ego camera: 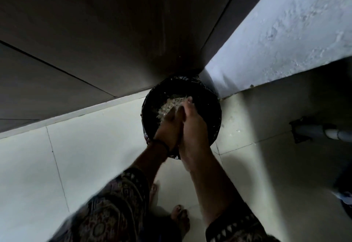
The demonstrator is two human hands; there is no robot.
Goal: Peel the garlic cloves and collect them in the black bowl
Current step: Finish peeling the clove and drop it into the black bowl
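A round black bin lined with a shiny black plastic bag [208, 106] stands on the floor in the corner. My left hand [168, 127] and my right hand [192, 125] are pressed side by side above its opening. Their fingers are stretched forward and carry a pale heap of garlic peels [169, 106] over the bin. A dark band circles my left wrist. No bowl and no garlic cloves are in view.
Dark panels [95, 41] rise behind and to the left of the bin, and a rough white wall [285, 32] stands to its right. A grey pipe [323, 132] lies on the pale tiled floor at the right. My bare feet [180, 220] stand below the bin.
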